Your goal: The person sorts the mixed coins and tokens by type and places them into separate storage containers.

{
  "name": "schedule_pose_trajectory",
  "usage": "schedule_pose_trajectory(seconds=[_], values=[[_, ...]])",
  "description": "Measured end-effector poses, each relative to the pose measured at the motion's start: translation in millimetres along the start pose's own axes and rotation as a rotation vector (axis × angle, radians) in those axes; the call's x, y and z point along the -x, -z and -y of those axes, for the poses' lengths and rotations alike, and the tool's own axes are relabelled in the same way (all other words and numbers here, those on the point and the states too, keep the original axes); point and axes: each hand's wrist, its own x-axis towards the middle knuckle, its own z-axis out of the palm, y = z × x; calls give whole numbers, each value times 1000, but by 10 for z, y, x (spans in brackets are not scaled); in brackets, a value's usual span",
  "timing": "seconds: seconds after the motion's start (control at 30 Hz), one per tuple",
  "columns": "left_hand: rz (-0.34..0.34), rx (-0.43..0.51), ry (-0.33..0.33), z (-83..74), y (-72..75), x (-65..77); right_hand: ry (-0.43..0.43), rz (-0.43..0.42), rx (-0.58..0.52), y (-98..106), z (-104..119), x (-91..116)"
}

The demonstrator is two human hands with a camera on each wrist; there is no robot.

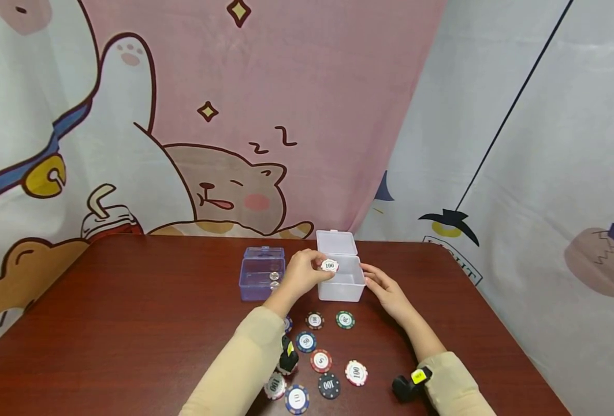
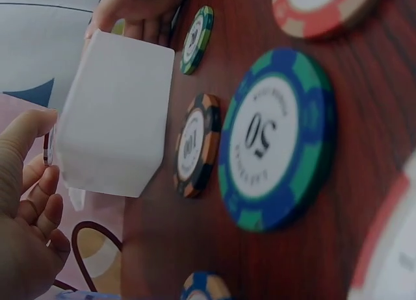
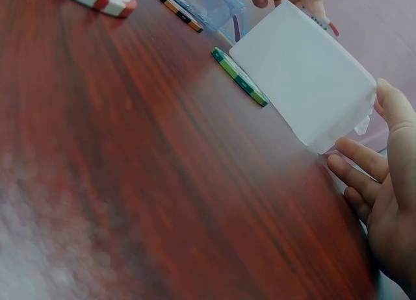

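Note:
My left hand (image 1: pixel 300 271) pinches a white poker chip (image 1: pixel 330 265) marked 100 between thumb and fingers, above the left part of a translucent white box (image 1: pixel 340 293). The box's lid (image 1: pixel 336 242) stands raised at the back. On the box's right side rests my right hand (image 1: pixel 386 292), fingers mostly straight. In the right wrist view, the right thumb (image 3: pixel 393 105) touches the box's edge while the fingers lie near its lower corner. From the left wrist view, the held chip (image 2: pixel 48 147) shows edge-on beside the box.
Left of the white box stands an open translucent blue box (image 1: pixel 255 287) with round pieces inside. In front lie several poker chips, among them a green one (image 1: pixel 345 319), a red one (image 1: pixel 320 360), a black one (image 1: pixel 329 385) and a white one (image 1: pixel 356 373).

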Motion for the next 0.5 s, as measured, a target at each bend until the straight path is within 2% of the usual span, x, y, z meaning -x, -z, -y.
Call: schedule_pose_trajectory(seconds=[0.2,0.5], values=[[-15,-17,30,37,-81,-37,-9,-5,6,5,-1,9],[-42,-37,64,77,-128,-46,-30,-8,20,1,25,12]])
